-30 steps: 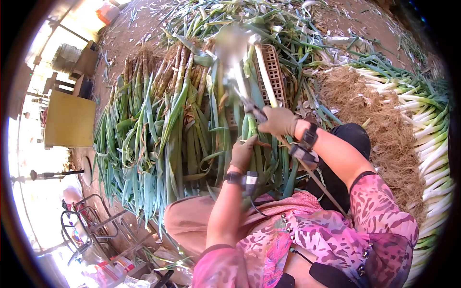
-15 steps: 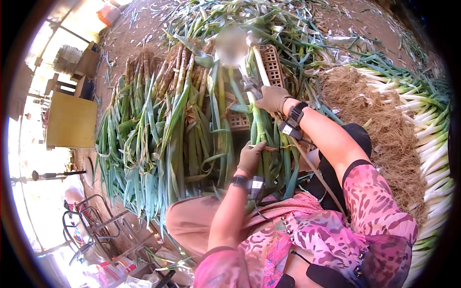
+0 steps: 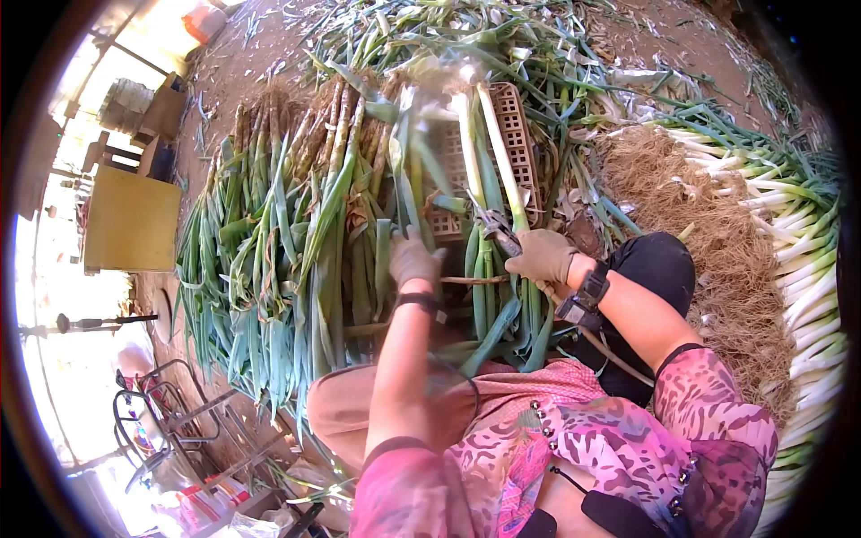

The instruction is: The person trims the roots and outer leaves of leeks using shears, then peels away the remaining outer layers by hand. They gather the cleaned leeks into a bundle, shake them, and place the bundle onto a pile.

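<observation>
My right hand (image 3: 544,255), in a tan glove, is closed around a grey air gun (image 3: 499,235) whose tan hose (image 3: 610,351) runs back across my lap. Just beyond its nozzle lie two green onions with bare white stalks (image 3: 505,161), resting over a tan plastic crate (image 3: 513,121). My gloved left hand (image 3: 415,260) is at the near side of a thick heap of unpeeled green onions (image 3: 269,233), close to their leaves. Motion smears its fingers. A blurred patch covers part of the stalks beyond it.
On the right lies a long row of white-stalked green onions (image 3: 807,278) with bushy brown roots (image 3: 691,224). Loose leaf scraps (image 3: 556,54) cover the ground ahead. A yellow box (image 3: 132,221) and a metal-framed cart (image 3: 170,412) stand on the left.
My left hand has left the green onion near the air gun and moved left to the unpeeled heap. My right hand with the air gun has shifted down and slightly right.
</observation>
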Tool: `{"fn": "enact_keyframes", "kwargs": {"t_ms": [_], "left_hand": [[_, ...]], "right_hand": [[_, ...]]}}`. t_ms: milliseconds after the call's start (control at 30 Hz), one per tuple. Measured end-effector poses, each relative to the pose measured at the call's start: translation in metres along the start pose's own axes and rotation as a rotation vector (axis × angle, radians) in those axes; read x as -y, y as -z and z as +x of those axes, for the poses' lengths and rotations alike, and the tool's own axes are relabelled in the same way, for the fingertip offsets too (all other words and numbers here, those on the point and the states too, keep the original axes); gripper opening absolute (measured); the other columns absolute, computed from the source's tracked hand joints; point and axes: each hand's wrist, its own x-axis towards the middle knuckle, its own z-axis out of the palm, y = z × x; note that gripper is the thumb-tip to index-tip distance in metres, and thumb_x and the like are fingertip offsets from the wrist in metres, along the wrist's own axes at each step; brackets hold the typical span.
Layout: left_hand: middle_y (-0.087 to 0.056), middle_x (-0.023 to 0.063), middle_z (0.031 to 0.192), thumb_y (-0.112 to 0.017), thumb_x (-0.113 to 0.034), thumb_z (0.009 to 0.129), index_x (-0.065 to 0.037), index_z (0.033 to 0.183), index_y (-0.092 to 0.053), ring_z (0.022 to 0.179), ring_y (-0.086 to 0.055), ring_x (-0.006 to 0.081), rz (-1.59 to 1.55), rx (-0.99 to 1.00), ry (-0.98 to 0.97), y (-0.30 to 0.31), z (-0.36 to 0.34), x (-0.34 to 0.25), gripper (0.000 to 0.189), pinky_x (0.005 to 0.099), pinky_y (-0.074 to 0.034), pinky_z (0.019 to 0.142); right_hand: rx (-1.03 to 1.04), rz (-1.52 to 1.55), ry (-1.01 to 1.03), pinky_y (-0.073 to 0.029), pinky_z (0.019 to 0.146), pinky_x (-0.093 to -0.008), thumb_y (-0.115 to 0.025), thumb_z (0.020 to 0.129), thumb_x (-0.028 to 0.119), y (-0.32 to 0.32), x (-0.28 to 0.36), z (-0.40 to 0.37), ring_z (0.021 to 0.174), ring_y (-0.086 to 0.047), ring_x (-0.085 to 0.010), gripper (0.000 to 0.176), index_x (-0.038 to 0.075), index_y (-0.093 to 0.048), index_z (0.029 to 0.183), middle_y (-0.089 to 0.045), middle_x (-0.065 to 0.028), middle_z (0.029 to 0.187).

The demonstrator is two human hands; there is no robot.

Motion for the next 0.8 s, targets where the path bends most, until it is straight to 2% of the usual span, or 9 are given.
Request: {"fn": "enact_keyframes", "kwargs": {"t_ms": [200, 300, 500, 567, 600, 667, 733, 767, 800], "left_hand": [[-0.069, 0.0233, 0.113, -0.080, -0.031, 0.076, -0.002, 0.128, -0.058, 0.102, -0.068, 0.0387, -0.556, 0.204, 0.139, -0.014, 0.014, 0.007, 0.064, 0.0455, -0.053, 0.091], [-0.073, 0.0102, 0.093, -0.078, -0.032, 0.079, 0.004, 0.109, -0.070, 0.084, -0.069, 0.0187, -0.950, 0.443, -0.006, 0.018, 0.002, 0.007, 0.047, 0.0329, -0.055, 0.077], [-0.071, 0.0033, 0.081, -0.077, -0.035, 0.082, 0.000, 0.099, -0.076, 0.072, -0.064, 0.0118, -0.281, 0.808, -0.236, 0.087, 0.011, 0.018, 0.040, 0.0268, -0.052, 0.065], [-0.071, 0.0027, 0.079, -0.075, -0.035, 0.084, -0.001, 0.099, -0.076, 0.070, -0.062, 0.0121, -0.454, 0.823, -0.168, 0.095, 0.028, 0.021, 0.037, 0.0276, -0.052, 0.066], [-0.069, 0.0025, 0.077, -0.073, -0.029, 0.088, -0.001, 0.093, -0.076, 0.067, -0.059, 0.0119, -0.526, 0.559, -0.398, 0.094, 0.043, 0.022, 0.028, 0.0271, -0.051, 0.065], [-0.070, 0.0013, 0.082, -0.065, -0.015, 0.091, -0.003, 0.087, -0.073, 0.069, -0.060, 0.0099, -0.926, 0.137, -0.348, 0.117, 0.087, 0.013, 0.014, 0.0251, -0.050, 0.065], [-0.073, 0.0035, 0.102, -0.066, -0.015, 0.093, -0.008, 0.122, -0.069, 0.087, -0.066, 0.0111, -0.924, -0.157, -0.267, 0.188, 0.114, -0.009, 0.030, 0.0236, -0.053, 0.077], [-0.072, 0.0129, 0.113, -0.069, -0.023, 0.091, -0.005, 0.131, -0.062, 0.102, -0.069, 0.0195, -1.076, -0.473, -0.508, 0.204, 0.128, -0.020, 0.044, 0.0319, -0.054, 0.088], [-0.062, 0.0164, 0.134, -0.070, -0.024, 0.090, -0.005, 0.140, -0.054, 0.119, -0.061, 0.0211, -0.903, -0.516, -0.522, 0.236, 0.124, -0.029, 0.056, 0.0324, -0.050, 0.099]], "right_hand": [[0.007, 0.106, -0.057, -0.052, 0.087, -0.0454, -0.068, 0.079, 0.043, -0.006, 0.003, -0.016, 0.097, -0.068, -0.0387, 0.056, -0.003, -0.063, 0.109, -0.070, -0.0246, 0.099], [0.012, 0.136, -0.058, -0.052, 0.087, -0.0452, -0.068, 0.079, 0.044, -0.012, 0.004, -0.013, 0.097, -0.068, -0.0383, 0.056, -0.003, -0.063, 0.109, -0.070, -0.0243, 0.100], [0.059, 0.244, 0.020, -0.053, 0.084, -0.0451, -0.068, 0.079, 0.044, -0.005, -0.004, -0.017, 0.092, -0.069, -0.0374, 0.052, -0.001, -0.065, 0.105, -0.071, -0.0225, 0.091], [0.015, 0.263, 0.049, -0.053, 0.083, -0.0451, -0.068, 0.078, 0.044, -0.004, -0.002, -0.023, 0.090, -0.070, -0.0378, 0.050, 0.000, -0.066, 0.103, -0.071, -0.0221, 0.088], [-0.048, 0.244, 0.056, -0.053, 0.083, -0.0452, -0.068, 0.078, 0.043, -0.008, -0.001, -0.026, 0.089, -0.069, -0.0381, 0.050, 0.000, -0.066, 0.102, -0.071, -0.0220, 0.086], [-0.093, 0.260, 0.060, -0.053, 0.083, -0.0453, -0.067, 0.077, 0.045, -0.007, -0.002, -0.031, 0.088, -0.069, -0.0394, 0.051, 0.000, -0.066, 0.102, -0.071, -0.0229, 0.087], [-0.088, 0.273, 0.040, -0.053, 0.083, -0.0455, -0.067, 0.078, 0.046, -0.009, -0.001, -0.041, 0.089, -0.069, -0.0399, 0.054, -0.001, -0.065, 0.105, -0.071, -0.0237, 0.089], [-0.089, 0.276, 0.038, -0.053, 0.083, -0.0456, -0.066, 0.078, 0.046, -0.009, 0.001, -0.044, 0.089, -0.069, -0.0402, 0.055, -0.001, -0.065, 0.106, -0.071, -0.0241, 0.089], [-0.067, 0.261, 0.032, -0.053, 0.084, -0.0459, -0.067, 0.078, 0.046, -0.011, 0.002, -0.046, 0.089, -0.069, -0.0403, 0.055, -0.001, -0.064, 0.107, -0.070, -0.0245, 0.090]]}}
